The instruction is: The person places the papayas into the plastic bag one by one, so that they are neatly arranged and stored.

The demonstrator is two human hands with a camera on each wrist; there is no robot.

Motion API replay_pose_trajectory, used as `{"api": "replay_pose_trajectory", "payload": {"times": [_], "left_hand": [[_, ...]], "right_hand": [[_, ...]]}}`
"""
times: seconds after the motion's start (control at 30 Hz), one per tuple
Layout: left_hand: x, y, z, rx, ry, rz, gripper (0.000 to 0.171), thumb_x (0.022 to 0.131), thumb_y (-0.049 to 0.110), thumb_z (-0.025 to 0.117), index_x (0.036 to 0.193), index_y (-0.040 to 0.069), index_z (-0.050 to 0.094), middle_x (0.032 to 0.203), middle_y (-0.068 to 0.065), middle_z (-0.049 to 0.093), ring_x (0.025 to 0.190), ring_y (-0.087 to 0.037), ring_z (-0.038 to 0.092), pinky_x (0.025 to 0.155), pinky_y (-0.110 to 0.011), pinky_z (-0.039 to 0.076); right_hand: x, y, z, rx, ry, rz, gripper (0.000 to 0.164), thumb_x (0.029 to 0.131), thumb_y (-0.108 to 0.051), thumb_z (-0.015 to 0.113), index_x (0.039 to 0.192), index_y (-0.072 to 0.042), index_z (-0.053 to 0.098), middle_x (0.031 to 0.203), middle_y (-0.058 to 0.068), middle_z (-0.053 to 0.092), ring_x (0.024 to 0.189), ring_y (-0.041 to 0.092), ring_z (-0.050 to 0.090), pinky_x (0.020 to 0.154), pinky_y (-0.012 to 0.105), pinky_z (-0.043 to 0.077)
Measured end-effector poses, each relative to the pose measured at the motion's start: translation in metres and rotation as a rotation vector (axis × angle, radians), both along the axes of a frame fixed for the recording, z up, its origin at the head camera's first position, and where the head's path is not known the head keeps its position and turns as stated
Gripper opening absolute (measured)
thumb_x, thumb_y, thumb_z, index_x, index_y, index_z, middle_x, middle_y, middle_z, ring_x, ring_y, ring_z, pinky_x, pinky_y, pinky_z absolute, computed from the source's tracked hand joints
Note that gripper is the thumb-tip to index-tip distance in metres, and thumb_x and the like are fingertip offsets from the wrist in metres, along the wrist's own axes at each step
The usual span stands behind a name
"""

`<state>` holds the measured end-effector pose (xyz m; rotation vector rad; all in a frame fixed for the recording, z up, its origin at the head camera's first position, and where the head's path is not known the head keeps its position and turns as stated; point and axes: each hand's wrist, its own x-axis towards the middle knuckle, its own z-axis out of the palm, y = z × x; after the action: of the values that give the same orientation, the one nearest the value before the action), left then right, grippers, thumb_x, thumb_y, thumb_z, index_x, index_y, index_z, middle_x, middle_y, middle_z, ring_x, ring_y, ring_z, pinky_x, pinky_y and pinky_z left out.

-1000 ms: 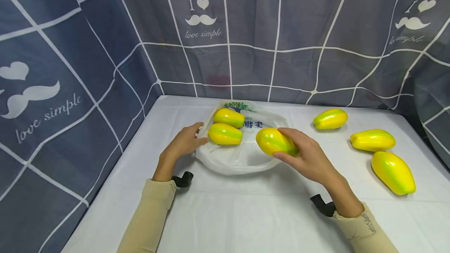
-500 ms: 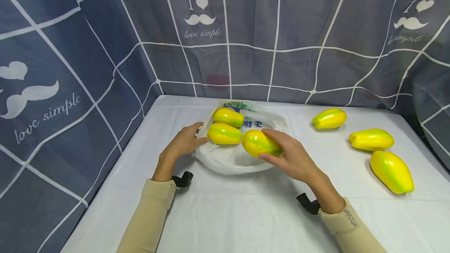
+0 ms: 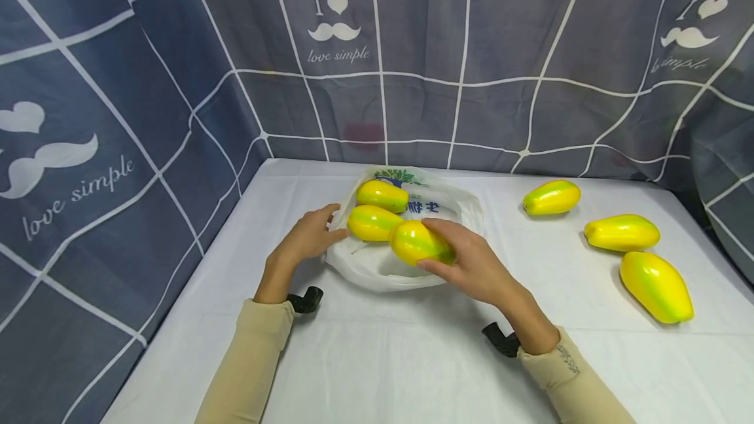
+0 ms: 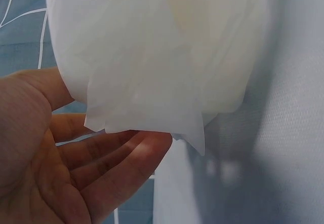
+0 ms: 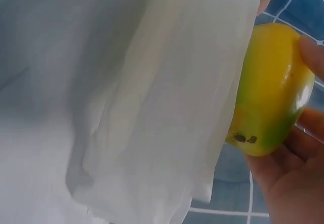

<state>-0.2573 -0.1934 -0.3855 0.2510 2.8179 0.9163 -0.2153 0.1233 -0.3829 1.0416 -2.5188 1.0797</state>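
Observation:
In the head view my right hand (image 3: 471,260) grips a yellow-green papaya (image 3: 419,243) over the mouth of a white plastic bag (image 3: 383,280). The right wrist view shows this papaya (image 5: 271,92) partly hidden behind the bag's side (image 5: 167,102), with fingers and thumb around it. Two other papayas, a rear one (image 3: 383,195) and a front one (image 3: 371,223), lie inside the bag on its left. At the bag's left rim, my left hand (image 3: 309,234) holds the plastic between thumb and fingers; the left wrist view shows the hand (image 4: 76,153) by the hanging bag (image 4: 147,57).
Three more papayas lie on the white-covered table (image 3: 365,365) at the right: a back one (image 3: 552,198), a middle one (image 3: 623,233) and a front one (image 3: 656,286). A grey checked curtain (image 3: 424,110) borders the table behind and on the left.
My right hand has moved left with its papaya, from the bag's right side to over the middle, close to the front papaya inside. The left hand stays at the rim.

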Motion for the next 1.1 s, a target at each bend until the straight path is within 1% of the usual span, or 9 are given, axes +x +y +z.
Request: {"api": "replay_pose_trajectory", "payload": {"times": [0.33, 0.43, 0.57, 0.67, 0.73, 0.8, 0.97, 1.03, 1.1], "left_hand": [[-0.001, -0.001, -0.001, -0.011, -0.001, 0.0, 0.065, 0.097, 0.031, 0.062, 0.149, 0.002, 0.037, 0.134, -0.024, 0.055, 0.118, -0.037, 0.054, 0.098, -0.051, 0.044], [-0.001, -0.001, -0.001, -0.01, 0.002, -0.002, 0.065, 0.097, 0.031, 0.062, 0.149, 0.002, 0.038, 0.133, -0.024, 0.055, 0.117, -0.037, 0.055, 0.097, -0.051, 0.044], [-0.002, -0.001, -0.001, 0.001, 0.005, -0.006, 0.064, 0.097, 0.03, 0.063, 0.149, 0.002, 0.038, 0.132, -0.024, 0.056, 0.116, -0.037, 0.056, 0.097, -0.051, 0.045], [-0.002, -0.001, -0.001, 0.015, 0.005, -0.007, 0.064, 0.096, 0.03, 0.063, 0.149, 0.003, 0.039, 0.131, -0.024, 0.056, 0.114, -0.037, 0.056, 0.096, -0.051, 0.045], [-0.002, -0.001, 0.0, 0.017, 0.002, -0.005, 0.064, 0.096, 0.03, 0.063, 0.149, 0.003, 0.04, 0.131, -0.024, 0.056, 0.113, -0.036, 0.057, 0.095, -0.05, 0.046], [-0.002, -0.002, 0.0, 0.019, -0.001, -0.005, 0.064, 0.096, 0.03, 0.063, 0.149, 0.004, 0.04, 0.131, -0.024, 0.056, 0.112, -0.036, 0.057, 0.094, -0.05, 0.046], [-0.003, -0.003, 0.0, 0.035, -0.007, -0.007, 0.063, 0.096, 0.029, 0.063, 0.148, 0.003, 0.039, 0.131, -0.025, 0.056, 0.111, -0.036, 0.058, 0.093, -0.05, 0.047], [-0.003, -0.003, -0.001, 0.04, -0.01, -0.008, 0.063, 0.096, 0.029, 0.063, 0.148, 0.003, 0.04, 0.131, -0.024, 0.056, 0.111, -0.036, 0.058, 0.094, -0.05, 0.047], [-0.003, -0.003, -0.002, 0.042, -0.012, -0.009, 0.062, 0.096, 0.029, 0.063, 0.148, 0.004, 0.04, 0.131, -0.024, 0.056, 0.112, -0.036, 0.058, 0.094, -0.05, 0.047]], "right_hand": [[0.001, -0.026, -0.002, -0.002, -0.034, 0.035, 0.06, 0.085, -0.026, 0.079, 0.137, -0.005, 0.055, 0.133, 0.006, 0.059, 0.118, 0.024, 0.055, 0.099, 0.045, 0.044], [-0.001, -0.033, -0.005, 0.0, -0.056, 0.03, 0.062, 0.086, -0.027, 0.078, 0.138, -0.004, 0.053, 0.135, 0.008, 0.058, 0.12, 0.024, 0.055, 0.1, 0.044, 0.044], [-0.004, -0.042, -0.007, 0.005, -0.108, 0.014, 0.066, 0.087, -0.03, 0.077, 0.14, -0.003, 0.049, 0.133, 0.008, 0.058, 0.113, 0.023, 0.057, 0.096, 0.043, 0.046], [-0.007, -0.049, -0.01, 0.008, -0.147, -0.001, 0.063, 0.087, -0.031, 0.077, 0.137, -0.003, 0.049, 0.127, 0.008, 0.06, 0.104, 0.021, 0.057, 0.09, 0.041, 0.047], [-0.009, -0.053, -0.012, 0.014, -0.168, -0.008, 0.061, 0.087, -0.031, 0.077, 0.134, -0.004, 0.05, 0.124, 0.007, 0.061, 0.102, 0.021, 0.057, 0.089, 0.04, 0.047], [-0.01, -0.057, -0.015, 0.018, -0.183, -0.011, 0.059, 0.087, -0.032, 0.077, 0.133, -0.004, 0.052, 0.124, 0.008, 0.061, 0.104, 0.021, 0.058, 0.091, 0.041, 0.047], [-0.012, -0.062, -0.02, 0.025, -0.189, -0.015, 0.061, 0.087, -0.032, 0.076, 0.135, -0.002, 0.053, 0.132, 0.01, 0.059, 0.117, 0.025, 0.056, 0.1, 0.043, 0.043], [-0.013, -0.064, -0.022, 0.022, -0.18, -0.014, 0.061, 0.087, -0.032, 0.076, 0.135, -0.001, 0.054, 0.132, 0.01, 0.059, 0.12, 0.026, 0.055, 0.102, 0.044, 0.042], [-0.014, -0.066, -0.022, 0.018, -0.176, -0.011, 0.061, 0.087, -0.032, 0.077, 0.135, -0.001, 0.055, 0.131, 0.01, 0.059, 0.119, 0.026, 0.055, 0.101, 0.044, 0.043]]}}
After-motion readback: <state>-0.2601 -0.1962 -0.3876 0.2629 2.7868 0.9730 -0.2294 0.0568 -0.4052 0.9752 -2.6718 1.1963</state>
